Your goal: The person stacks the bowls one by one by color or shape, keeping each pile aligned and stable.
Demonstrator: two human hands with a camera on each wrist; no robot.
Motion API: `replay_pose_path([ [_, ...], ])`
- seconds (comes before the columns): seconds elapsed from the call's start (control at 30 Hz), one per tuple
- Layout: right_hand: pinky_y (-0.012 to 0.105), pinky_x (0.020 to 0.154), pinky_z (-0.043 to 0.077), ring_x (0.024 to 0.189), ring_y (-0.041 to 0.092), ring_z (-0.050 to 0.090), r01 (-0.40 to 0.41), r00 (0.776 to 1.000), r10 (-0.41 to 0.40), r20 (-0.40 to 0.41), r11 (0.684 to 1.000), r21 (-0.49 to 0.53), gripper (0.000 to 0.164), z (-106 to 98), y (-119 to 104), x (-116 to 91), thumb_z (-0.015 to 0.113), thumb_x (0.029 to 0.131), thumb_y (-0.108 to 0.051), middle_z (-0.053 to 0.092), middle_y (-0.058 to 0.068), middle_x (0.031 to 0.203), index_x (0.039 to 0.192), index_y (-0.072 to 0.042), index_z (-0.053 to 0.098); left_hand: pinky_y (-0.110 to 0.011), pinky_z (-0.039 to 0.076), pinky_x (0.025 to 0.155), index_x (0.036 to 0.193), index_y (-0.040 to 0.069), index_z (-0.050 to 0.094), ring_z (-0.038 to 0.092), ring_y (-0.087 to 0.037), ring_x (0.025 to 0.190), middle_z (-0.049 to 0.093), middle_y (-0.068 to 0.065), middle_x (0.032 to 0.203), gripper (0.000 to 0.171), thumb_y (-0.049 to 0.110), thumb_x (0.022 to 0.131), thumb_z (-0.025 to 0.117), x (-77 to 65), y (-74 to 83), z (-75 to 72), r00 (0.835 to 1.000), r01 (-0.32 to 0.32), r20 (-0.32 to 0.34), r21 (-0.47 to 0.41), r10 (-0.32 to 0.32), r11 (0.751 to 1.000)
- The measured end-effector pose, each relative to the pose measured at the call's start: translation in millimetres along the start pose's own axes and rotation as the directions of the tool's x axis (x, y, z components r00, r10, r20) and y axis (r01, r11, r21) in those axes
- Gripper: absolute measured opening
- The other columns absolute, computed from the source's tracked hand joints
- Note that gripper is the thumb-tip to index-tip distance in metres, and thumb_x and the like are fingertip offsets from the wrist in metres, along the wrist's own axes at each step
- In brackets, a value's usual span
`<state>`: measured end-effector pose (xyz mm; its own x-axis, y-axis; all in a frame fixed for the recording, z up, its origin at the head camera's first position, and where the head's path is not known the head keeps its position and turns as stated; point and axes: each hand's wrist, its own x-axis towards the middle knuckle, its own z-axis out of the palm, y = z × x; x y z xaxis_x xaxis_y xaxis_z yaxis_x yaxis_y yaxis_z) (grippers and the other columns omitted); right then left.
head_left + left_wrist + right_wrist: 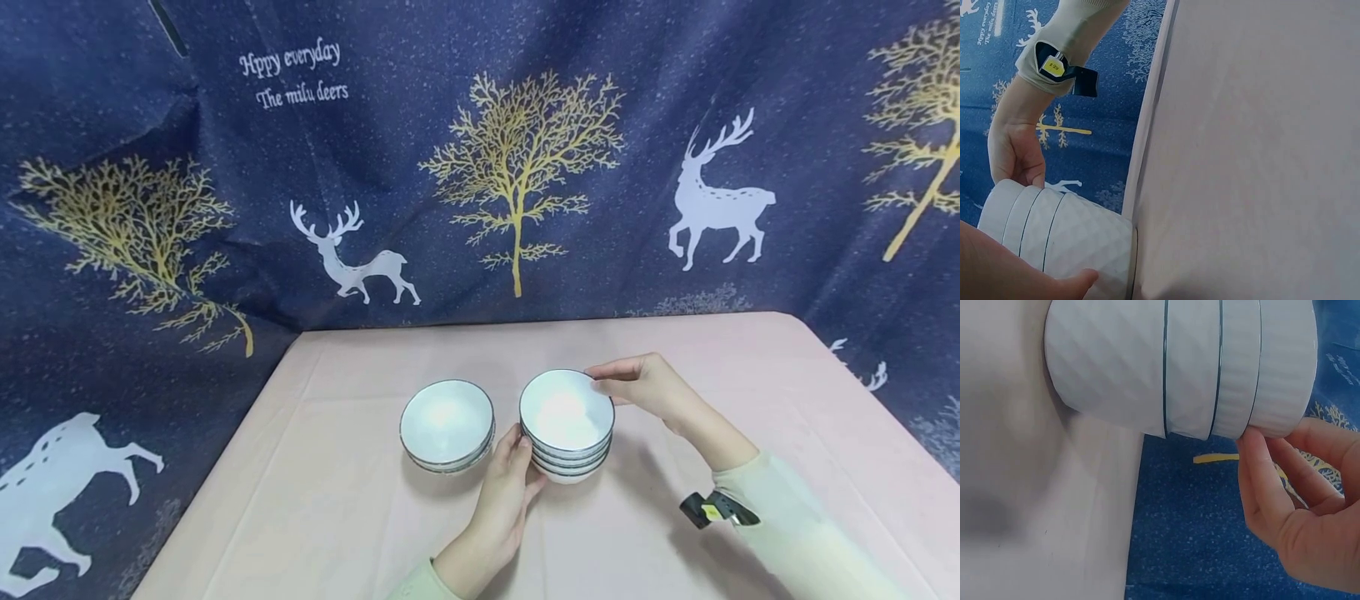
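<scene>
A stack of several white bowls (570,471) with dark rims stands on the table near the middle. Along its near left side, my left hand (497,504) holds the stack, with fingers and thumb against the lower bowls. At the far right, my right hand (656,390) pinches the rim of the top bowl (566,408). In the right wrist view, the fingertips of that hand (1310,519) meet the uppermost bowl (1285,369). The bowls' outsides have a faceted or ribbed relief, as the left wrist view shows on the lowest bowl (1091,240).
Left of the stack sits another, lower pile of matching bowls (447,423), a small gap away. A pale pink cloth covers the table (300,500). Behind it hangs a dark blue curtain (465,275) with deer and trees.
</scene>
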<state>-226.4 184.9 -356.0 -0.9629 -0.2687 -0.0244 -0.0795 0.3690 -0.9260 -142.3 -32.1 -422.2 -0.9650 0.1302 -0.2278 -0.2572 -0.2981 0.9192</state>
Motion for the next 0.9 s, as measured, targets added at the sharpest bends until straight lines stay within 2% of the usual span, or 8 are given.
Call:
replay_pose_path([
  [0.37,0.042,0.091,0.055,0.109,0.030,0.063,0.049,0.998,-0.049,0.047,0.999,-0.011,0.039,0,8,-1,0.065,0.092,-0.017,0.062,0.021,0.123,0.123,0.005,0.062,-0.045,0.039,0.109,0.152,-0.001,0.009,0.016,-0.039,0.143,0.005,-0.023,0.158,0.066,0.034,0.104,0.037,0.1,3.6,-1.8,1.000,0.015,-0.004,0.033,-0.015,0.999],
  [0.57,0.035,0.090,0.056,0.106,0.020,0.063,0.078,0.996,-0.079,0.042,0.997,0.028,0.038,0,10,-1,0.062,0.094,-0.016,0.061,0.022,0.124,0.123,0.008,0.060,-0.048,0.038,0.110,0.150,-0.006,0.010,0.019,-0.040,0.142,0.009,-0.026,0.156,0.061,0.022,0.103,0.038,4.0,15.0,-3.9,1.000,0.027,0.006,0.071,-0.027,0.997],
  [0.73,0.029,0.089,0.055,0.102,0.010,0.063,0.088,0.995,-0.089,0.041,0.995,0.043,0.038,-1,14,-4,0.059,0.095,-0.015,0.061,0.023,0.124,0.124,0.009,0.058,-0.046,0.039,0.110,0.149,-0.009,0.011,0.028,-0.040,0.139,0.016,-0.029,0.153,0.065,0.013,0.098,0.044,-0.9,27.8,-9.7,0.996,0.055,0.056,0.135,-0.063,0.989],
  [0.9,0.030,0.085,0.058,0.095,0.008,0.065,0.086,0.993,-0.091,0.073,0.994,0.074,0.040,-2,18,-9,0.058,0.095,-0.013,0.059,0.027,0.124,0.126,0.012,0.054,-0.047,0.043,0.106,0.148,-0.012,0.008,0.032,-0.042,0.136,0.018,-0.035,0.151,0.071,0.008,0.094,0.050,-9.9,40.5,-21.1,0.983,0.067,0.155,0.190,-0.097,0.979],
])
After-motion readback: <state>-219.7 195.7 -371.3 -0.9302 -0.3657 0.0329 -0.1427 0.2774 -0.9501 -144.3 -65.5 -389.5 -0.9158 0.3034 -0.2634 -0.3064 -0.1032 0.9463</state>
